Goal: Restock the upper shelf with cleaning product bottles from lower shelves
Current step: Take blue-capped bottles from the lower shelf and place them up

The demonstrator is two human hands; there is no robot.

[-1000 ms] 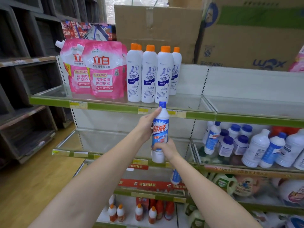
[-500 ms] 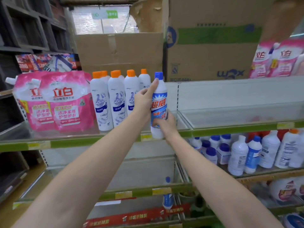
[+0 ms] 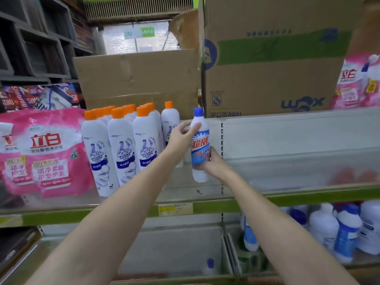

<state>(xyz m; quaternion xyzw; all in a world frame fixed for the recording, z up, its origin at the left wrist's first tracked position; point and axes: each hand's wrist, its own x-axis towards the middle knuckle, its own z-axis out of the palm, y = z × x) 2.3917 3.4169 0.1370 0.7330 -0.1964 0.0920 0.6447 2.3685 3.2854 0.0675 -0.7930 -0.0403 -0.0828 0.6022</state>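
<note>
The bottle (image 3: pixel 199 140), white with a blue cap and a blue label, was upright above the upper shelf (image 3: pixel 308 195), just right of the orange-capped bottles (image 3: pixel 121 149). Whether its base touched the shelf could not be told. The left hand (image 3: pixel 182 137) gripped its shoulder, thumb across the front; the right hand (image 3: pixel 212 163) held its lower part from the right. Pink pouches (image 3: pixel 49 153) stood further left, cardboard boxes (image 3: pixel 267 68) behind. More white bottles (image 3: pixel 337 229) sat on the shelf below.
</note>
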